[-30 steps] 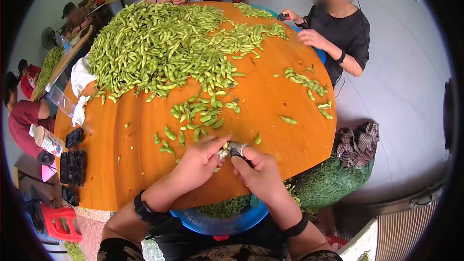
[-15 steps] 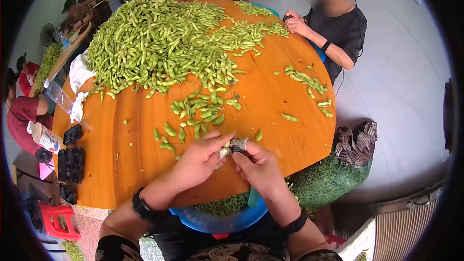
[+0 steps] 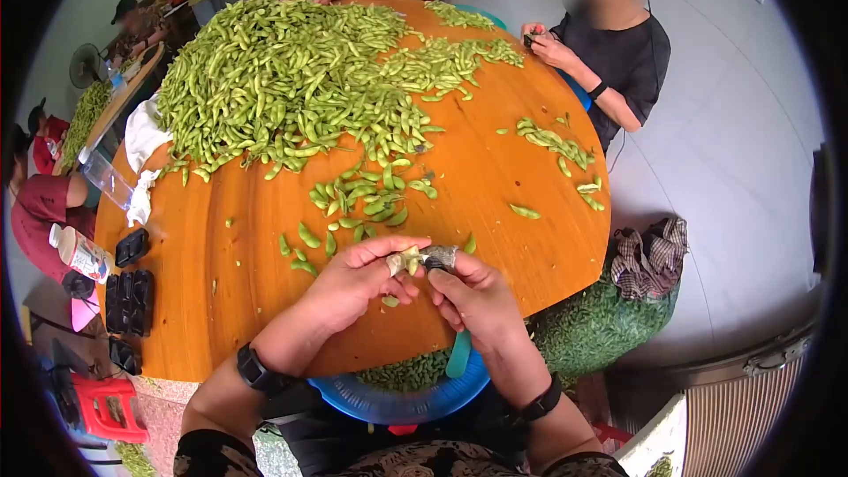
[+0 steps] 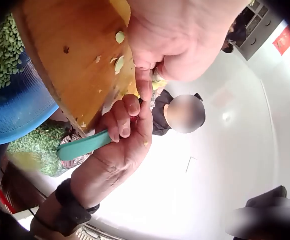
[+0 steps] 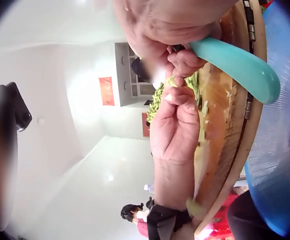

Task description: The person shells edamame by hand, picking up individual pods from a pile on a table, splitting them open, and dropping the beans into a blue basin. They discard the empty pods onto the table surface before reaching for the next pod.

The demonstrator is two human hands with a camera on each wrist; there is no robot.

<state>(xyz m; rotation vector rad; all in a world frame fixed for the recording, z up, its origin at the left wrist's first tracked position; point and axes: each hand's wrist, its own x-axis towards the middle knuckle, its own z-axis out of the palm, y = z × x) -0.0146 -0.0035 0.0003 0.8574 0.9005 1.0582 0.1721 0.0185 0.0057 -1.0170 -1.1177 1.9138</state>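
Observation:
My left hand [image 3: 358, 276] pinches a pale green soybean pod [image 3: 412, 263] between thumb and fingers above the table's near edge. Facing it, my right hand [image 3: 477, 299] grips a tool by its teal handle [image 3: 458, 355], which sticks out below the palm; the tool's working end is hidden by the fingers. Grey wrapping [image 3: 441, 256] covers a right fingertip, close beside the pod. In the right wrist view the same teal handle [image 5: 242, 67] curves out of the fist. Several loose pods [image 3: 362, 199] lie just beyond my hands.
A big heap of pods [image 3: 274, 88] covers the far left of the wooden table [image 3: 212, 256]. Under the near edge is a blue basin [image 3: 406, 411] of shelled beans [image 3: 402, 375]. Black cases [image 3: 129, 300] sit at left. A person [image 3: 614, 62] works at the right.
My hands have opened a little apart, so the pod between them shows more. The teal handle has swung down into fuller view. The person at right has brought both hands together.

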